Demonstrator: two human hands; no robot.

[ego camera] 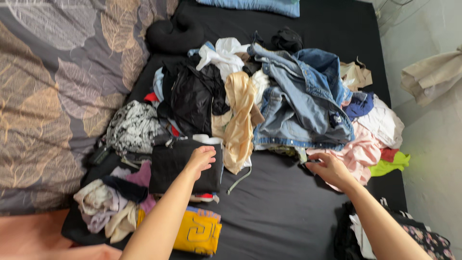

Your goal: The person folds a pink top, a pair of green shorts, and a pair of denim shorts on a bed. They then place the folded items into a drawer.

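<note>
My left hand [199, 160] rests with loosely curled fingers on a folded black garment [173, 166] on the black bed sheet [274, 207]. My right hand [329, 169] reaches into the edge of a big heap of clothes, its fingers touching a pink garment [361, 151] just below a blue denim jacket [303, 101]. Whether it grips the cloth I cannot tell. The heap also holds a beige satin piece [240, 120], a shiny black top [192, 98] and white clothes [224, 53].
A yellow garment [202, 233] and rolled pale clothes [103, 209] lie at the lower left. A leaf-patterned duvet [53, 82] covers the left side. A black neck pillow [173, 34] and a blue pillow [260, 6] lie at the top. Dark floral clothes [423, 238] sit at the lower right.
</note>
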